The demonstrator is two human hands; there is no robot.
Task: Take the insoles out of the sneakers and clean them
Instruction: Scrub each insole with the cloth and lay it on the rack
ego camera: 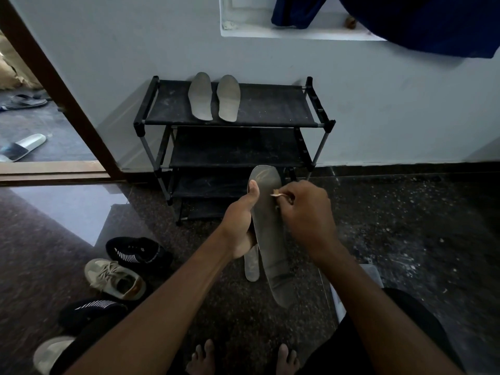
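**Insole (270, 239) held before the rack (270, 109)**

The left hand (240, 226) gripped the insole, thumb on top. The right hand (305, 209) pinched a tan scrap (276, 194) against its right edge. Two more insoles (200, 96) lay on the rack's top shelf.

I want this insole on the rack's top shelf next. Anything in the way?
Nothing visible: open air lies between the held insole and the top shelf, whose right part is bare beside two insoles.
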